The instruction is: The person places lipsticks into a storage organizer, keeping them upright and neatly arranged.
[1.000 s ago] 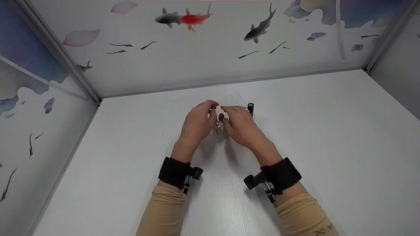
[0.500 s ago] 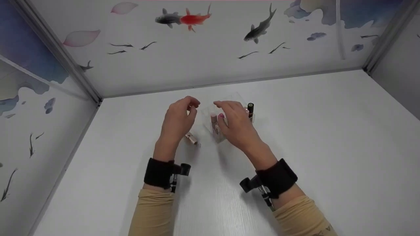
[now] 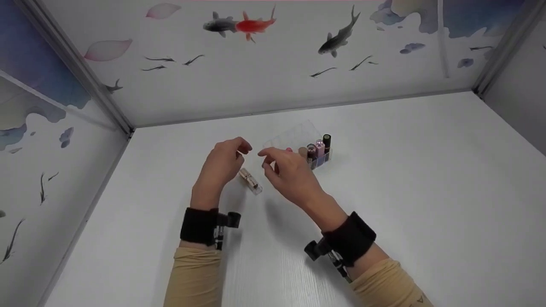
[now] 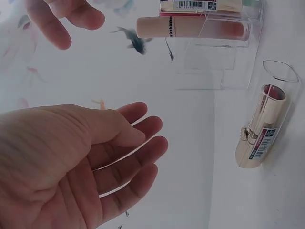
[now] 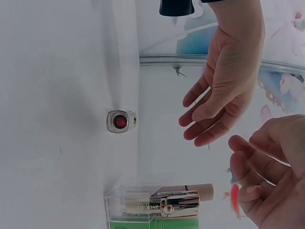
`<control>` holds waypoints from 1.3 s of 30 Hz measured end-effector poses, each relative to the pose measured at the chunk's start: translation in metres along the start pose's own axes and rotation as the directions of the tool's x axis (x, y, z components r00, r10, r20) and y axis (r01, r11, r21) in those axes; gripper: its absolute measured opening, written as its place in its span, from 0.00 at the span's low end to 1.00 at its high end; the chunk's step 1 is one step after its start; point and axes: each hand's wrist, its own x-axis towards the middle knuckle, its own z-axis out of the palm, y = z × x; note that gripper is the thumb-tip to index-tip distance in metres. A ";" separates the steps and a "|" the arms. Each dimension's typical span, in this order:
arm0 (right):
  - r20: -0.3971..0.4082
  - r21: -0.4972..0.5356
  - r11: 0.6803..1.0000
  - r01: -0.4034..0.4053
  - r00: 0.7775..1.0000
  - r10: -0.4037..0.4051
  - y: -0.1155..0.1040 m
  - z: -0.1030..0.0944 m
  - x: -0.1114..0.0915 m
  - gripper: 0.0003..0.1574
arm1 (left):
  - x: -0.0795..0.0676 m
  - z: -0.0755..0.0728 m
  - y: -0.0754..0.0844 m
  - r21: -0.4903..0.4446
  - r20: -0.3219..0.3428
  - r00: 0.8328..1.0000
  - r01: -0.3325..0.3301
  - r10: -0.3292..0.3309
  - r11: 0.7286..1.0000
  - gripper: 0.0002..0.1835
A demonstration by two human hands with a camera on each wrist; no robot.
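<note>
A gold lipstick [image 3: 248, 179] with a clear cap lies on the white table, just right of and nearer the person than the left hand. Its red end shows through the cap in the right wrist view [image 5: 121, 122]. The left hand [image 3: 222, 164] hovers beside it, fingers loosely bent and holding nothing. To its right the right hand [image 3: 292, 175] is raised, also holding nothing, index finger reaching left. Behind the right hand stands a clear organizer [image 4: 238, 76] with several lip products upright in it, among them a pale lip gloss tube [image 4: 190, 27]. The right hand partly hides the organizer.
A black-capped tube [image 3: 327, 144] and a pink tube [image 3: 320, 147] stand at the organizer's right end. A green tube [image 5: 176, 223] is in it too. Walls with painted fish [image 3: 256, 24] border the table at the back and sides.
Both hands were together at the front of the organizer. The left hand has moved left, and the lipstick now shows on the table. The right hand has come left and nearer the person.
</note>
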 end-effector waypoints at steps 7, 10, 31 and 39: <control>0.269 0.028 0.998 0.063 0.961 -0.068 0.004 0.010 -0.004 0.15 | -0.001 0.006 -0.003 0.094 0.178 0.981 0.057 -0.073 0.994 0.23; 0.403 0.042 0.997 0.070 0.912 -0.081 0.006 0.014 -0.007 0.20 | 0.001 0.011 -0.006 0.111 0.223 0.970 0.074 -0.097 0.991 0.25; 0.528 -0.062 0.997 0.036 0.849 0.002 0.017 0.035 -0.014 0.18 | 0.007 0.031 -0.009 0.142 0.343 0.934 0.053 -0.099 0.988 0.11; 0.502 0.005 1.000 -0.002 0.865 0.000 0.022 0.035 -0.012 0.11 | 0.004 0.023 -0.005 0.197 0.423 0.899 0.028 -0.111 0.980 0.10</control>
